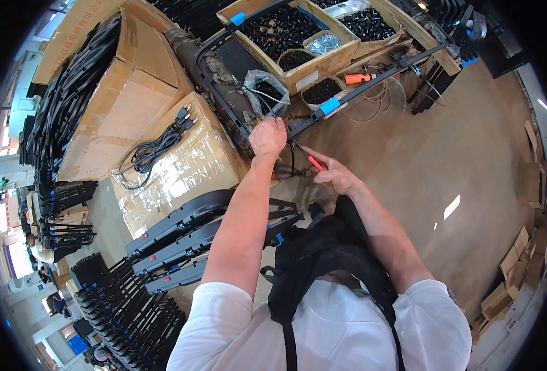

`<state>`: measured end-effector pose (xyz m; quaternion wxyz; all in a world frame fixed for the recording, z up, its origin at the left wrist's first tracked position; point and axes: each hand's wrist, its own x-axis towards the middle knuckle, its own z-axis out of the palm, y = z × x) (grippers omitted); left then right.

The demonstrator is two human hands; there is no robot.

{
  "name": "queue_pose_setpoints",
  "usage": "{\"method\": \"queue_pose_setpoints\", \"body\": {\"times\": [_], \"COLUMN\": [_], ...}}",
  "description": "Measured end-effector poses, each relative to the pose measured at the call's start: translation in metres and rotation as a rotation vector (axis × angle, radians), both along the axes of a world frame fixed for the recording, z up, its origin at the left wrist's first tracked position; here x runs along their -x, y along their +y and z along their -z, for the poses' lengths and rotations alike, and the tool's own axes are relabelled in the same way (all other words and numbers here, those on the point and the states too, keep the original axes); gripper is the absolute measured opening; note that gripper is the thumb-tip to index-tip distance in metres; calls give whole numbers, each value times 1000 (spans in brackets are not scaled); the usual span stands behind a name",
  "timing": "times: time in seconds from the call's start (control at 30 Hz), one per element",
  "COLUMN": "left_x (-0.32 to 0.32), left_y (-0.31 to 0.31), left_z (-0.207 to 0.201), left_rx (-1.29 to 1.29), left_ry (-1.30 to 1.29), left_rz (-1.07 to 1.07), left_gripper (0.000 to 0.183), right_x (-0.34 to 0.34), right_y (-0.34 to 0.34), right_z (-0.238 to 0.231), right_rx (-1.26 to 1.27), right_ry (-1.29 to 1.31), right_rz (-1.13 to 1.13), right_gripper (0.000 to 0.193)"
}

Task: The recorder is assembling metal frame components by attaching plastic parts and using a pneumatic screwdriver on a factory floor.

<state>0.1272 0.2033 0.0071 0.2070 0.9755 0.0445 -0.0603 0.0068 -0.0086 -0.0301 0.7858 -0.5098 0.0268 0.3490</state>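
A black tubular frame (360, 93) with blue clips lies across the workbench. At its near corner my left hand (267, 137) is closed; its fingers hide what they grip. Just right of it, my right hand (340, 177) holds a red-handled tool (316, 163), whose thin dark shaft points up-left toward that corner. It resembles a screwdriver, but its tip is too small to make out. A dark cable (294, 162) hangs below the frame between my hands. Beyond my left hand lies a clear plastic bag (267, 93) of small dark parts.
Wooden trays (323, 71) hold black parts and silver screws, with an orange-handled tool (357, 78) alongside. Left stand a carton (110, 117) of black strips and a taped box (181, 170) bearing a coiled power cord (156, 148). Black plastic assemblies (181, 226) stand beside my left arm.
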Motion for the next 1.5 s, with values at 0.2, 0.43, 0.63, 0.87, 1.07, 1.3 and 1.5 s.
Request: {"method": "queue_pose_setpoints", "body": {"times": [0.2, 0.43, 0.63, 0.87, 1.07, 1.3, 1.5], "left_x": [-6, -10, 3, -31, -30, -153, -251], "left_y": [3, -9, 31, -40, 32, 142, 174], "left_z": [-2, -1, -5, -23, -54, -275, -378], "left_rx": [-19, 14, -56, 115, 241, -3, -747], "left_ry": [-11, -35, 67, -51, -151, -1126, -615], "left_rz": [-8, -32, -90, -55, -486, -890, -378], "left_gripper": [44, 43, 37, 40, 28, 22, 98], "right_x": [-23, -24, -96, -173, -157, -169, -247], "right_y": [2, -51, 42, -71, 36, -159, -180], "right_z": [-45, -9, 84, 331, 164, 69, -98], "right_rx": [921, 982, 1063, 129, 344, 662, 586], "right_ry": [-362, -116, -251, 94, 239, -23, -15], "right_rz": [-412, -333, -62, 353, -9, -627, -788], "right_gripper": [77, 44, 43, 69, 81, 28, 38]}}
